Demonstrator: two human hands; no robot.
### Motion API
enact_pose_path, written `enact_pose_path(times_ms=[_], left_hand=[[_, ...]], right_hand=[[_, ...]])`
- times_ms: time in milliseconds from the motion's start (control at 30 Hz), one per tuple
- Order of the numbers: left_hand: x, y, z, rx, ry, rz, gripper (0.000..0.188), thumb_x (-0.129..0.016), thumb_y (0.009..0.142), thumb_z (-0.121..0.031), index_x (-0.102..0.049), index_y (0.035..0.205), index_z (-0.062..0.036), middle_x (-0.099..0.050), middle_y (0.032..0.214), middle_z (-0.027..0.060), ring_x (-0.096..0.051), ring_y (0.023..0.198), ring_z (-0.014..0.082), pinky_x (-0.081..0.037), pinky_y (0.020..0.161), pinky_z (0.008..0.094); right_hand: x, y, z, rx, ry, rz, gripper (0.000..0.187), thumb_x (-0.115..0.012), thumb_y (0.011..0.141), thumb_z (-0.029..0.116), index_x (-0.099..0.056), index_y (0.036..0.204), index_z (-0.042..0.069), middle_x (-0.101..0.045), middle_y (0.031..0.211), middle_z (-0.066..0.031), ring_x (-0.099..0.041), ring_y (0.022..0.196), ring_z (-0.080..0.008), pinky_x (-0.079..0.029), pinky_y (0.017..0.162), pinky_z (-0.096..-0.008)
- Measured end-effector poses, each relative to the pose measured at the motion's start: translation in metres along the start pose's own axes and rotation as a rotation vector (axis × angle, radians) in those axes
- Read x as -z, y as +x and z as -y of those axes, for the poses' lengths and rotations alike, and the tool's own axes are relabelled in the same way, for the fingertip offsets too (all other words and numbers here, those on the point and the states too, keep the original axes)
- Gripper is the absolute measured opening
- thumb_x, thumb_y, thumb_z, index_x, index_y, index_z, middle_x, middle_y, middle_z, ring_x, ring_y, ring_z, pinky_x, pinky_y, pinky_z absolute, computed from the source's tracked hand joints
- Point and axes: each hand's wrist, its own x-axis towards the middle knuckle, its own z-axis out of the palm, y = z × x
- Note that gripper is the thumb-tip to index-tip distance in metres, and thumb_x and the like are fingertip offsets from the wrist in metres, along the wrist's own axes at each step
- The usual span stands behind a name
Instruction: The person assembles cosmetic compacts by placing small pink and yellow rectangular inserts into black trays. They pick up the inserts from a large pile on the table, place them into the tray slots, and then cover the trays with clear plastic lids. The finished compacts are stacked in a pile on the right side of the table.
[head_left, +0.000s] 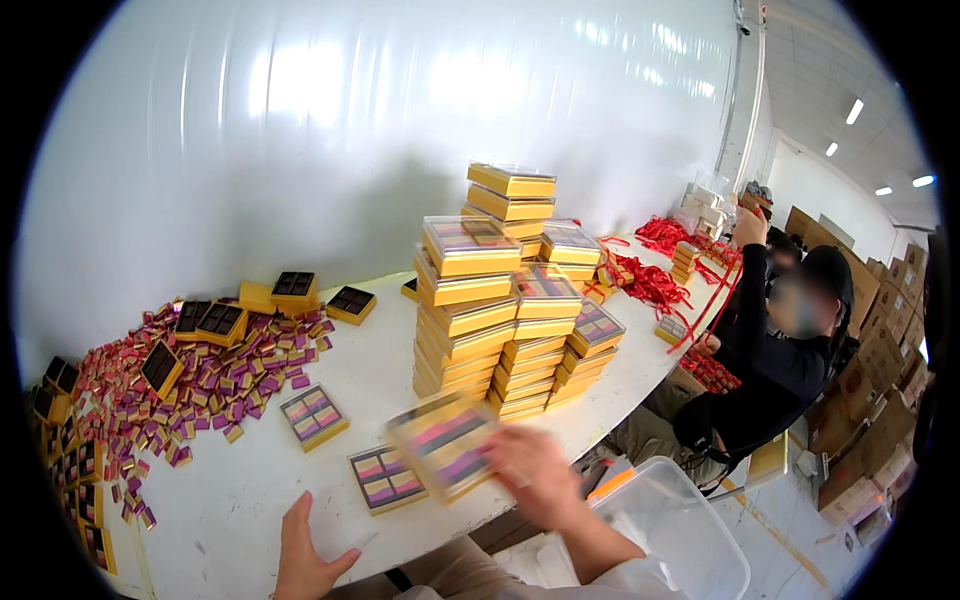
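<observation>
My right hand [532, 472] grips the right side of a gold box [440, 440], tilted and blurred by motion. Pink, purple and yellow wrapped pieces show in its sections. Partly behind it, a filled sectioned box [383, 488] lies flat on the white table [235, 500]. My left hand [312, 550] holds nothing at the table's near edge, thumb and fingers apart. Farther off lies another filled box [313, 415] with a gold side. Beyond the held box rise several stacks of gold boxes [465, 320], the top ones showing clear lids and coloured pieces.
A heap of small wrapped pieces [235, 390] spreads at the left, with dark-sectioned boxes [162, 368] on it. Red ribbons [655, 280] lie at the far right. A clear plastic bin [705, 530] stands beside me at right. A co-worker in black [770, 365] holds up red ribbon.
</observation>
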Motion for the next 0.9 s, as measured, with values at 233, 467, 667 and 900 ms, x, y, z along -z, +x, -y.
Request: enact_pose_path(times_ms=[233,467,667,900], left_hand=[[-0.036,0.042,0.01,-0.113,0.308,0.122,0.099,-0.086,0.072,-0.043,-0.038,0.147,0.0009,-0.039,0.147,0.0265,-0.037,0.137,0.0413,-0.031,0.115,0.0483],[-0.061,0.101,0.006,-0.189,0.474,0.262,0.105,-0.082,0.072,-0.057,-0.039,0.148,0.0,-0.035,0.149,0.0308,-0.033,0.139,0.0459,-0.027,0.116,0.0523],[-0.068,0.109,0.01,-0.19,0.472,0.328,0.108,-0.081,0.069,-0.063,-0.041,0.148,-0.0001,-0.037,0.146,0.03,-0.034,0.136,0.0452,-0.028,0.115,0.0512],[-0.069,0.115,0.009,-0.155,0.419,0.393,0.107,-0.082,0.068,-0.061,-0.043,0.147,-0.0008,-0.042,0.139,0.0275,-0.037,0.131,0.0423,-0.032,0.113,0.0484]], right_hand=[[0.113,-0.013,-0.092,-0.359,-0.472,-0.346,0.05,-0.075,0.066,-0.016,-0.062,0.111,0.002,-0.067,0.118,-0.0151,-0.062,0.119,-0.0343,-0.05,0.101,-0.0418],[0.132,-0.042,-0.192,-0.496,0.0,-0.441,0.045,-0.07,0.076,-0.018,-0.059,0.116,0.001,-0.062,0.13,-0.0148,-0.059,0.126,-0.0265,-0.047,0.108,-0.0387],[0.142,-0.042,-0.2,-0.462,-0.181,-0.45,0.043,-0.074,0.073,-0.014,-0.061,0.111,0.0,-0.066,0.125,-0.0145,-0.061,0.123,-0.0323,-0.05,0.101,-0.0397],[0.131,-0.013,-0.198,-0.383,-0.302,-0.225,0.04,-0.078,0.074,-0.007,-0.065,0.112,0.002,-0.065,0.124,-0.0135,-0.06,0.122,-0.0348,-0.051,0.099,-0.0406]])
